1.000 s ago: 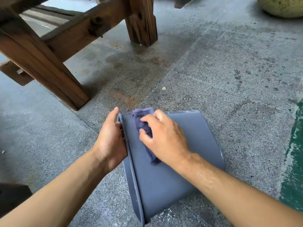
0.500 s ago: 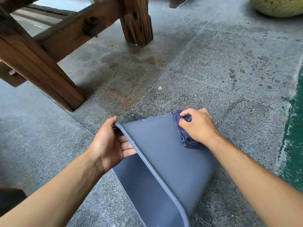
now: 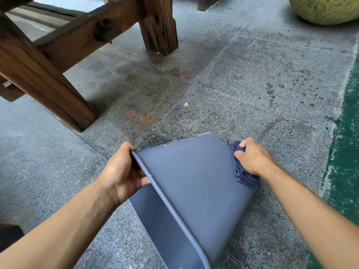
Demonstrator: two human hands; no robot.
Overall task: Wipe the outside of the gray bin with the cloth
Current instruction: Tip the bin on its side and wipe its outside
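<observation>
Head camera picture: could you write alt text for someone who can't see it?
A person's left hand grips the rim of a gray bin tipped on a speckled stone floor, while the right hand presses a blue cloth against its outer edge. Wooden table legs stand behind.

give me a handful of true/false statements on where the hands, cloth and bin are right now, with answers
1. The gray bin lies tipped on the floor with its open side toward the person. True.
2. The right hand holds the blue cloth against the bin's right edge. True.
3. The left hand rests flat on the floor. False: it grips the bin's rim at the left corner.
4. The cloth is stuffed inside the bin. False: it is on the outside, at the right edge.
5. A wooden table leg stands on the floor beyond the bin. True.
6. The bin stands on top of the wooden table. False: it lies on the speckled floor.
</observation>
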